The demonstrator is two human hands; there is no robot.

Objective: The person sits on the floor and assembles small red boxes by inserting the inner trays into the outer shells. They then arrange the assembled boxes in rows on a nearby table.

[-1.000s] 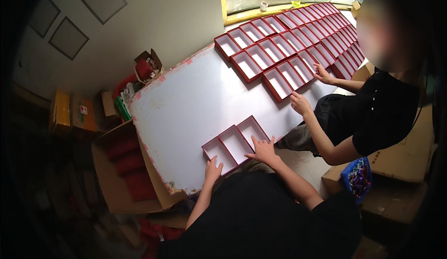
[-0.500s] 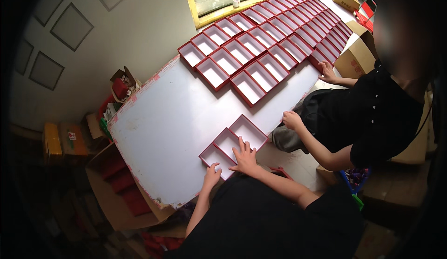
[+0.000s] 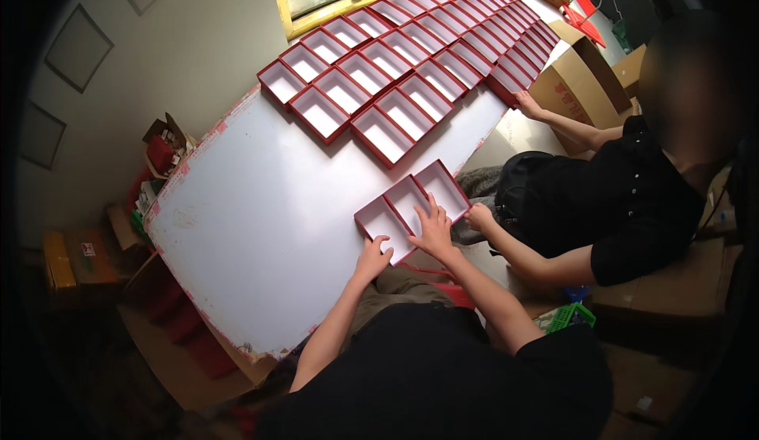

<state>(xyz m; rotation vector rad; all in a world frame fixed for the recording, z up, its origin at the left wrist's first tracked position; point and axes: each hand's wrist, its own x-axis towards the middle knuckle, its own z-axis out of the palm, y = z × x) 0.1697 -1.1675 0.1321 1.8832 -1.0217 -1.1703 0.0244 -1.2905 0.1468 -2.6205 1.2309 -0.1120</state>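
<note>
Three shallow open boxes, red outside and white inside, stand in a row at the table's near right edge: a near box [image 3: 385,229], a middle box [image 3: 406,198] and an end box [image 3: 443,189]. My left hand [image 3: 374,259] grips the outer wall of the near box, thumb and fingers curved about its corner. Over the wall between the near and middle boxes lies my right hand [image 3: 434,232], its fingers reaching into the middle box and its thumb on the near one. A co-worker's hand [image 3: 478,217] is at the end box's right corner.
Many more such boxes [image 3: 319,114] stand in rows across the far table. The white tabletop [image 3: 237,226] stretches to my left. The co-worker's other hand [image 3: 528,105] touches the right-hand row. Cardboard cartons [image 3: 581,84] stand beyond the table's right side; another carton [image 3: 170,361] is at lower left.
The three-box row has slid rightward along the table with both my hands on it, up to the co-worker's near hand. The whole view has shifted and turned slightly.
</note>
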